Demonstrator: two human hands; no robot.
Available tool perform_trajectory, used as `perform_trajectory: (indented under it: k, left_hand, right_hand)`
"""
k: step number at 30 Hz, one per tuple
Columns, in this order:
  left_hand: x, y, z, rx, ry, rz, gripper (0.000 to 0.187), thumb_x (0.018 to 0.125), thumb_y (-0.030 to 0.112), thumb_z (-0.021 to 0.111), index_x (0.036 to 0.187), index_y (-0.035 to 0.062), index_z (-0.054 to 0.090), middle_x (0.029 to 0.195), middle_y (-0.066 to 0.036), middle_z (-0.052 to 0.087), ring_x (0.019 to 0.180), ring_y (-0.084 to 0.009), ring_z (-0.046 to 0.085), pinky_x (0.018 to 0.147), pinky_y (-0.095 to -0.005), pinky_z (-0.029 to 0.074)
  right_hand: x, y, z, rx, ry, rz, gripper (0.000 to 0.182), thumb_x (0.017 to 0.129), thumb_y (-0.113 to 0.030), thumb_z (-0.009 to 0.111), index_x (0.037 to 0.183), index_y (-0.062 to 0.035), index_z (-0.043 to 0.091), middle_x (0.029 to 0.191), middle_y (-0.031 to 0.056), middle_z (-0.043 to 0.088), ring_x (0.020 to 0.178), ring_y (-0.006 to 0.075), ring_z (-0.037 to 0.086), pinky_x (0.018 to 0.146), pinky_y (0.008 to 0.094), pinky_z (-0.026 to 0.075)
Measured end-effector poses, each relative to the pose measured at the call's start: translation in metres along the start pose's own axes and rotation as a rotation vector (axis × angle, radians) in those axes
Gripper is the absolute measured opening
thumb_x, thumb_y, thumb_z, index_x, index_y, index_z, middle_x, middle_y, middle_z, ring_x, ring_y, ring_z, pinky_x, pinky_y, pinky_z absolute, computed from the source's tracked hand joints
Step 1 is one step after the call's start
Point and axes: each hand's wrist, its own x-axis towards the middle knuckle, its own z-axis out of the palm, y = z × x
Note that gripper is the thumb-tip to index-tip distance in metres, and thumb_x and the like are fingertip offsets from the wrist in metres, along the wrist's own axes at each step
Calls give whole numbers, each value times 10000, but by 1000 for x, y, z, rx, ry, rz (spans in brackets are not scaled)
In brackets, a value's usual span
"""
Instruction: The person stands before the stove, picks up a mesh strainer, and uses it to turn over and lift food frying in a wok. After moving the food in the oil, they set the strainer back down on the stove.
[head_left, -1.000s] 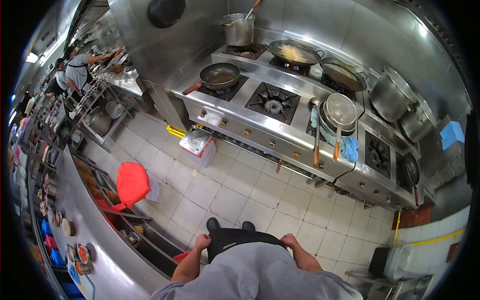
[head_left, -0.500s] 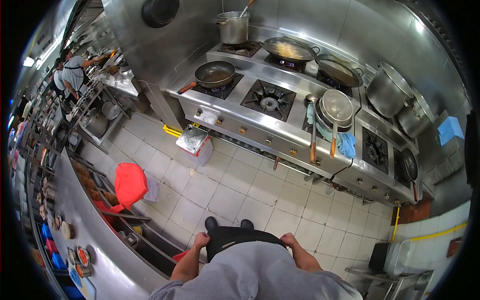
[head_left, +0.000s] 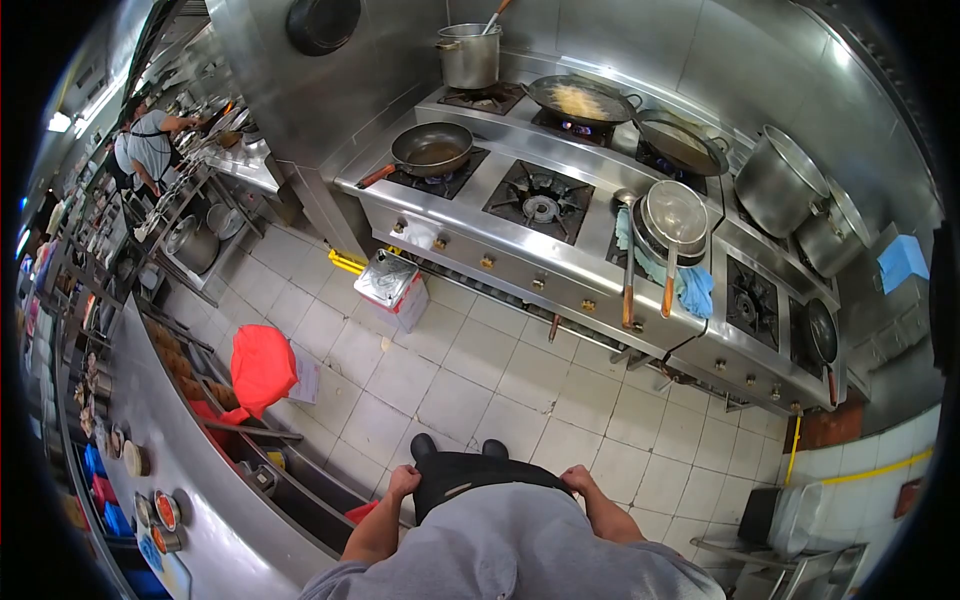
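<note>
At my waist hangs a black apron (head_left: pixel 485 477) below a grey shirt. My left hand (head_left: pixel 403 481) is closed, its fingers gripping the left edge of the apron. On the other side, my right hand (head_left: pixel 577 480) is curled shut on the apron's right edge. Across the floor, a frying pan (head_left: pixel 432 150) with oil sits over a lit burner on the stove (head_left: pixel 460 225). Behind it, pale food cooks in a wok (head_left: pixel 578 101) above a blue flame.
A strainer (head_left: pixel 675 217) and a ladle (head_left: pixel 628 250) rest at the stove front by blue cloths. Tall pots (head_left: pixel 780 180) stand right. On the floor are a metal tin (head_left: pixel 390 285) and a red bag (head_left: pixel 262 368). A steel counter (head_left: pixel 215 490) runs left; co-workers (head_left: pixel 152 140) stand beyond.
Both hands keep their place at the apron. The view has shifted very slightly, and the far co-workers have moved a little.
</note>
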Motion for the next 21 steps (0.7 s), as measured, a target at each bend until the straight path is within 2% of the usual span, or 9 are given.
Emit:
perform_trajectory:
  k: [6, 12, 15, 21]
  left_hand:
    - [6, -2, 3, 62, 3, 44, 223, 646, 216, 572, 777, 53, 648, 810, -156, 642, 794, -284, 619, 738, -347, 480]
    - [8, -3, 3, 17, -22, 6, 226, 649, 220, 569, 776, 50, 646, 811, -162, 642, 799, -287, 618, 745, -351, 479]
    - [11, -3, 4, 35, -25, 19, 250, 665, 226, 595, 815, 33, 645, 794, -147, 643, 766, -250, 615, 721, -338, 478]
    - [15, -6, 6, 60, -22, 22, 250, 664, 221, 603, 822, 32, 645, 795, -148, 643, 768, -240, 616, 724, -333, 478]
  right_hand:
    - [4, 4, 2, 13, 22, 0, 185, 662, -142, 669, 743, 23, 660, 644, 108, 621, 529, 160, 586, 468, 276, 491]
    - [1, 2, 1, 3, 36, -15, 181, 659, -128, 655, 749, 28, 663, 635, 113, 619, 523, 165, 587, 465, 279, 491]
    - [-1, -1, -1, 13, 42, -18, 190, 670, -142, 661, 750, 31, 663, 637, 115, 619, 526, 165, 588, 459, 280, 491]
    - [1, 1, 0, 18, 31, -3, 196, 691, -156, 668, 741, 34, 657, 635, 112, 617, 524, 163, 587, 449, 280, 490]
